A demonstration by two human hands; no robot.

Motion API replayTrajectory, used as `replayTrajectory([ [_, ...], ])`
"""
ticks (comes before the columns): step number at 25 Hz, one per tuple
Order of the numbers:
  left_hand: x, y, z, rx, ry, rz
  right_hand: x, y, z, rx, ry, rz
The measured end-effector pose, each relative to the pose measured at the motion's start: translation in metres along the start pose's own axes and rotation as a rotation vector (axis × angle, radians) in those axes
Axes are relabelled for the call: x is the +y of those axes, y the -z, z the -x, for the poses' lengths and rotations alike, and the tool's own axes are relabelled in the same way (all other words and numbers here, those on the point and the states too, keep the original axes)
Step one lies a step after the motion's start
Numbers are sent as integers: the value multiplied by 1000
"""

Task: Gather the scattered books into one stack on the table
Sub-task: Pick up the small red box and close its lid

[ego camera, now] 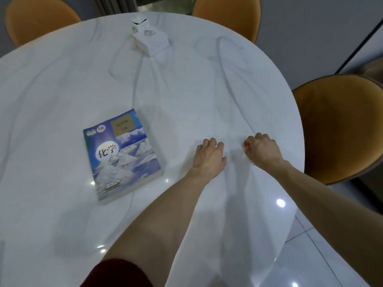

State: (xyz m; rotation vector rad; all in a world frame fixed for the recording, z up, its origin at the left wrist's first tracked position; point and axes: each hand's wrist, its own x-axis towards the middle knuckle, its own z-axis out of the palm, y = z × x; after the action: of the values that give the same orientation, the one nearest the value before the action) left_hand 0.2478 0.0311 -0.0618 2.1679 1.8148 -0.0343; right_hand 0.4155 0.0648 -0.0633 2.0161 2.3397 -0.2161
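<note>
A book with a blue cover showing white mountains (121,156) lies flat on the white marble table (186,90), left of centre. It looks thick, and I cannot tell whether other books lie under it. My left hand (209,157) rests on the table to the right of the book, a hand's width away, with bent fingers and nothing in it. My right hand (263,152) is further right near the table's edge. Its fingers are curled in and a red nail shows. It holds nothing.
A white tissue box (151,39) with a small white box behind it stands at the far side of the table. Orange chairs stand around it: far left (37,19), far middle (228,15) and right (339,129). The table's round edge runs close to my right hand.
</note>
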Motion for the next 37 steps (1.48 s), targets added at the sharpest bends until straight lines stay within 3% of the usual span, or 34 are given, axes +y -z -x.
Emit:
replayTrajectory([
  [12,77,-56,-67,12,-111,134,62,-23,-21,-151,-166,-212],
  [18,86,-68,-73,68,-97,150,66,-31,-28,-213,-277,-477],
  [28,52,-29,-41,48,-142,235,35,1,7,-105,-273,-817],
  [37,-24,24,50,71,-104,179,-59,29,45,-146,-197,-1093],
])
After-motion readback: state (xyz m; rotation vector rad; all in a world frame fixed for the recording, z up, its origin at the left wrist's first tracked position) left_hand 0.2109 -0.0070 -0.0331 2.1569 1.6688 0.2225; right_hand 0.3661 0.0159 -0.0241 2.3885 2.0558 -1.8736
